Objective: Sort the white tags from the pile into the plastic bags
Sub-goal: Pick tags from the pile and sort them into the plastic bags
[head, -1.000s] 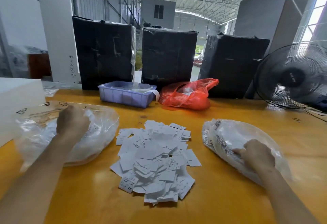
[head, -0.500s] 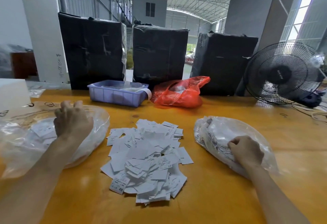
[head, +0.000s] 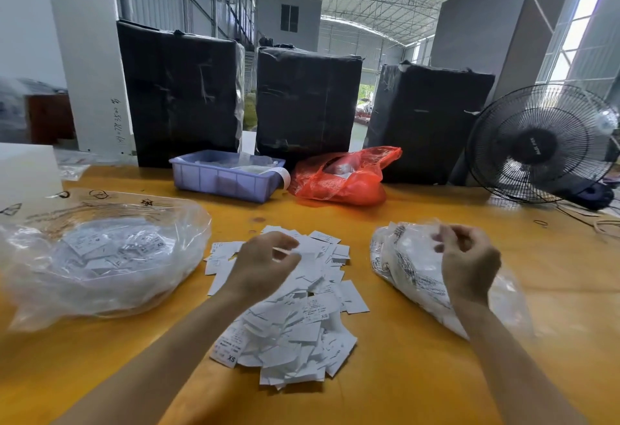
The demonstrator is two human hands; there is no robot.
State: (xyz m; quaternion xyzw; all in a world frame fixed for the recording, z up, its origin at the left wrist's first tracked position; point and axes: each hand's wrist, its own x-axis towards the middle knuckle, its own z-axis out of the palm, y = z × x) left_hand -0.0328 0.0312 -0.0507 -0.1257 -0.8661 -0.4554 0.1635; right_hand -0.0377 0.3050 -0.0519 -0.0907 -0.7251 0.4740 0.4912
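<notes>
Yellow tabletop is keeping the tag pile between two bags (for short reaches); left hand is hovering loosely curled, right hand likewise, both apparently empty.

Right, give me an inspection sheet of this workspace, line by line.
Surface: yellow table, glossy.
Job's things: pile of white tags at centre, some printed XS; left clear bag holding tags; right clear bag with white contents.
Clutter: purple bin, red plastic bag, rubber band.
Hands: left hand over the pile, fingers curled, hold unclear; right hand raised above the right clear bag, fingers blurred.
Cables: thin cords at the right edge by the fan.
Surroundings: three black wrapped boxes behind the table, black fan, white pillar, warehouse roof.
</notes>
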